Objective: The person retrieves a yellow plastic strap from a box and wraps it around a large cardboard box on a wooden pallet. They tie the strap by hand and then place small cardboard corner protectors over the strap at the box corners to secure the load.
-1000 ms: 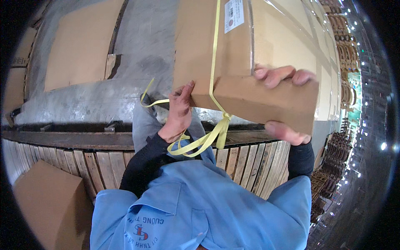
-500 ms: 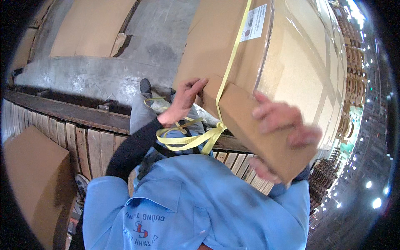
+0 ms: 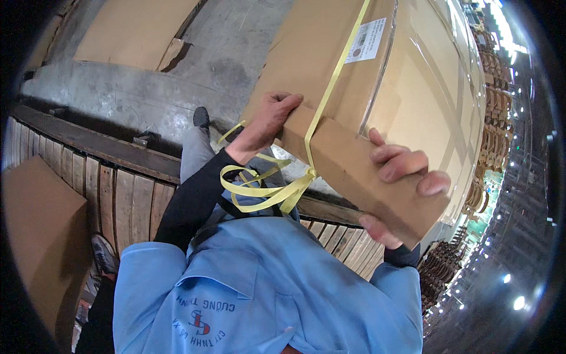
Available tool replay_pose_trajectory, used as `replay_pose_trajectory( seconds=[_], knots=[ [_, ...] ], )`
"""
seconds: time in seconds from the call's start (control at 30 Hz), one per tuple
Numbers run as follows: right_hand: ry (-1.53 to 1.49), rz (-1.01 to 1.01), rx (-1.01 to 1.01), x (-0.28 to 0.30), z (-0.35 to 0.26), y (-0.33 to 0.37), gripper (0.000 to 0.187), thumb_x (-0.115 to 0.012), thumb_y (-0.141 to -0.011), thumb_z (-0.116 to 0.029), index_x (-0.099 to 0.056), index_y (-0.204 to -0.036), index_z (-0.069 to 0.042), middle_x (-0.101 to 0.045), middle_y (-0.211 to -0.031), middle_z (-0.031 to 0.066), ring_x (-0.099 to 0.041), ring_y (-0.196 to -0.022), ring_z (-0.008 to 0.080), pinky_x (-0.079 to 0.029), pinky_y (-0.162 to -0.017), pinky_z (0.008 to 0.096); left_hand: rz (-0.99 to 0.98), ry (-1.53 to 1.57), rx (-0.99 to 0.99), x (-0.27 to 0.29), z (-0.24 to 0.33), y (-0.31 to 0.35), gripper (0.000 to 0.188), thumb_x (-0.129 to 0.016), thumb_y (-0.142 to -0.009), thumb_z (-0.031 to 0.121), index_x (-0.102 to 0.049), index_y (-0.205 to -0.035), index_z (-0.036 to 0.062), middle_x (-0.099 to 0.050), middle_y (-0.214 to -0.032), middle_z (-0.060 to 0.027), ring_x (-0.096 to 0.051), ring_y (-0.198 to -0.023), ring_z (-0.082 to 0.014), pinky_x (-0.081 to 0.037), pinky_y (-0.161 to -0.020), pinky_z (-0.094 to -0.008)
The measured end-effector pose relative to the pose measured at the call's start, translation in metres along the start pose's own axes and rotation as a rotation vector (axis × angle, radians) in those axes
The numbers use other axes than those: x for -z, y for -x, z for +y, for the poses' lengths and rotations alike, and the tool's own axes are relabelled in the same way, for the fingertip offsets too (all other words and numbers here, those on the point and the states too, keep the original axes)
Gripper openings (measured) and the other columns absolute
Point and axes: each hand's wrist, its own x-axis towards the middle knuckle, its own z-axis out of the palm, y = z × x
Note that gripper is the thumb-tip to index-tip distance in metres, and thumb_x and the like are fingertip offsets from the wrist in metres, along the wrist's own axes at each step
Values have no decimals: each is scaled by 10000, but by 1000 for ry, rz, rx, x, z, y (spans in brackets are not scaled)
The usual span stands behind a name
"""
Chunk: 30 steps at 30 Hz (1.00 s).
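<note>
A folded cardboard strip (image 3: 359, 159) lies along the near edge of a large cardboard box (image 3: 295, 65), under a yellow packing strap (image 3: 333, 76). My left hand (image 3: 273, 118) grips the strip's left end, its fingers partly hidden behind the cardboard. Around the right end curls my right hand (image 3: 407, 171), fingers over the top face and thumb at the lower edge. Between the hands the strap is gathered in a knot (image 3: 309, 174), and its loose yellow tails (image 3: 253, 192) hang in loops in front of my body.
Slatted wooden boards (image 3: 127, 200) with a dark rail (image 3: 94, 138) run beside me. A cardboard sheet (image 3: 44, 230) leans at the left; another cardboard sheet (image 3: 132, 35) lies on the concrete floor (image 3: 153, 94). Another person's shoe (image 3: 105, 253) shows at lower left. Stacked curved brown pieces (image 3: 495, 124) stand right.
My right hand, blurred before, is now sharper, with its fingers more spread over the strip. My left hand keeps its hold on the strip's left end. The view has shifted slightly.
</note>
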Motion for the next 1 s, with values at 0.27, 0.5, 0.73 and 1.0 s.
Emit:
replay_pose_trajectory(
  seconds=[0.27, 0.5, 0.73, 1.0],
  knots=[
    [-201, -208, -34, 24, 23, -26, 756, -778, -576, -27, -395, -1193, -235, -513, -1065, 75, -529, -1145, 332, -279, -1144, 647, 263, 284, -106, 1, -38, 42, 315, -642, -964, 257, -709, -916, -47, -713, -841, -76, -649, -698, -124, -511, -637, -276],
    [-206, -347, -83, 24, 11, -56, 667, -830, -623, -75, -393, -1100, -234, -539, -999, 81, -556, -1067, 336, -315, -1121, 654, 410, 414, -189, -17, -48, 51, 338, -655, -962, 264, -717, -837, -43, -697, -770, -53, -612, -664, -97, -474, -591, -261],
    [-279, -409, -28, 37, 3, -40, 513, -864, -743, -195, -400, -962, -209, -613, -865, 141, -619, -931, 380, -373, -1020, 712, 373, -226, -75, -13, -35, 62, 484, -587, -994, 345, -675, -733, -52, -578, -609, -4, -494, -613, -58, -414, -554, -270],
    [-281, -801, -45, 53, -9, -77, 330, -773, -759, -268, -543, -897, -77, -548, -1045, 153, -539, -1131, 409, -281, -1126, 647, 260, -656, -96, -3, -3, 72, 566, -496, -1023, 380, -553, -720, -95, -479, -544, -79, -401, -543, -122, -368, -503, -390]
  ],
)
